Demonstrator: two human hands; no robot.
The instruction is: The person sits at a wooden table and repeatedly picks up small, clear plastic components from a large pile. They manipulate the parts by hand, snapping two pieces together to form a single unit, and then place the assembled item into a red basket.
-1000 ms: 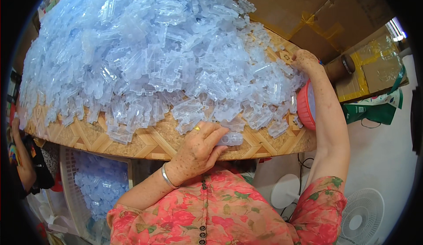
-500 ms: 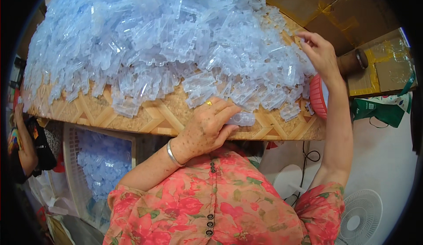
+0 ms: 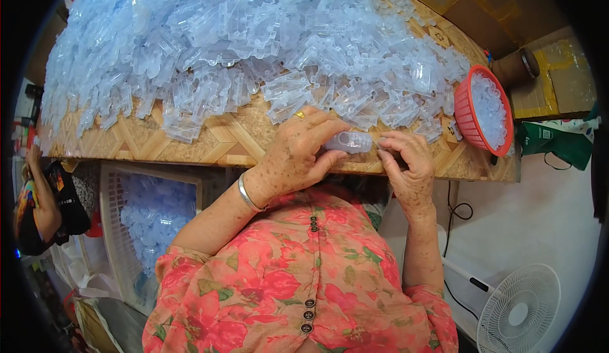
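Note:
My left hand (image 3: 304, 146) is closed around one end of a clear plastic case (image 3: 355, 141), holding it low over the table's near edge. The case lies sideways, its free end pointing right and a round outline showing on it. Just right of that end is my right hand (image 3: 409, 162), thumb and fingers curled together in a pinch. Whatever lies between those fingertips is too small or hidden to make out. Beyond both hands spreads a large heap of clear plastic pieces (image 3: 254, 42) on the wood-patterned table (image 3: 222, 134).
A red basket (image 3: 465, 112) of small clear pieces stands at the table's right. Below the left edge sits a pale crate (image 3: 117, 226) with more plastic parts. Cardboard boxes (image 3: 501, 10) border the far right. A white fan (image 3: 519, 313) is lower right; another person's arm (image 3: 43, 191) is far left.
My right hand has come from the heap's right end, near the basket, back to beside the case. My left hand still holds the case. The view has shifted slightly.

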